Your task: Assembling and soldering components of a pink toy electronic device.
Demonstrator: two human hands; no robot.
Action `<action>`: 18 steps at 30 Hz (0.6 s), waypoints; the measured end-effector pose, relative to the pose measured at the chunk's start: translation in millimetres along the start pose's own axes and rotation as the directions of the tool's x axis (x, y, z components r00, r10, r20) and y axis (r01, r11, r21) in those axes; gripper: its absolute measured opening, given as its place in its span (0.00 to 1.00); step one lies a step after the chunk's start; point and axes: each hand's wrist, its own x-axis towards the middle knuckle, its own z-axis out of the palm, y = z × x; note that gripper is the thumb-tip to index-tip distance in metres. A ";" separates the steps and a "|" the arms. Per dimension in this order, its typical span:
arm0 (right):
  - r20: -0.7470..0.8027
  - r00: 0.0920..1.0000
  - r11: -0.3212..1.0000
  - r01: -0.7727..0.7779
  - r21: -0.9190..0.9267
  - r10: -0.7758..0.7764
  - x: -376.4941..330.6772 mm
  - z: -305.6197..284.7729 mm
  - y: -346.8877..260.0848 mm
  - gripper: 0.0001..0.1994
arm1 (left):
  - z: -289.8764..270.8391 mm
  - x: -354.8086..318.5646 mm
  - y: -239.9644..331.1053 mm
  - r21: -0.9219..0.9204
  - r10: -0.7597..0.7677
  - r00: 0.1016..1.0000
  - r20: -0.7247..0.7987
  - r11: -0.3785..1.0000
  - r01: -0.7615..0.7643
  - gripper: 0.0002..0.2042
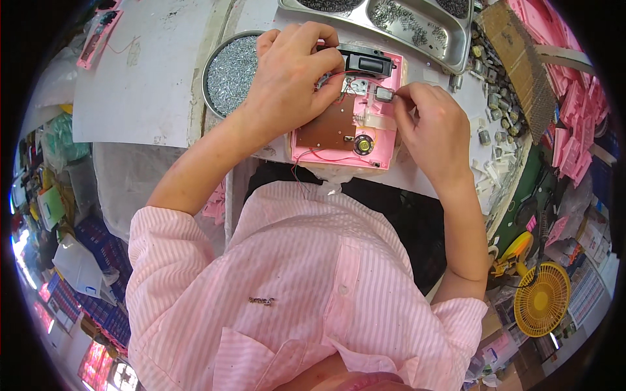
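Observation:
A pink plastic toy housing lies open-backed on a clear-wrapped bundle before me. In it sit a brown circuit board, a round speaker, a black box-shaped part, red wires and a small silver motor. My left hand rests over the housing's upper left, fingers curled, thumb and index drawn together near the red wires; what lies between them is hidden. From the right side, my right hand pinches the motor's outer end between thumb and index finger.
Left of the housing stands a round tin of screws. A metal compartment tray of small parts lies at the back. Loose motors, white plastic pieces, a cardboard divider and pink shells fill the right. A yellow fan stands lower right.

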 end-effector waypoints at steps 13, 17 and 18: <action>0.241 0.910 0.749 -0.416 0.517 0.339 1.4 5.0 14.0 0.11 | 2.6 1.5 32.5 0.003 0.212 0.970 0.123 0.977 -0.214 0.15; 0.165 0.948 0.914 -0.308 0.264 0.272 3.7 0.5 5.3 0.12 | -2.6 2.2 31.6 0.025 0.274 0.946 0.175 0.959 -0.282 0.14; 0.127 0.961 0.948 -0.266 0.175 0.246 3.6 1.6 4.1 0.12 | -0.5 2.5 29.8 0.033 0.288 0.942 0.174 0.954 -0.298 0.14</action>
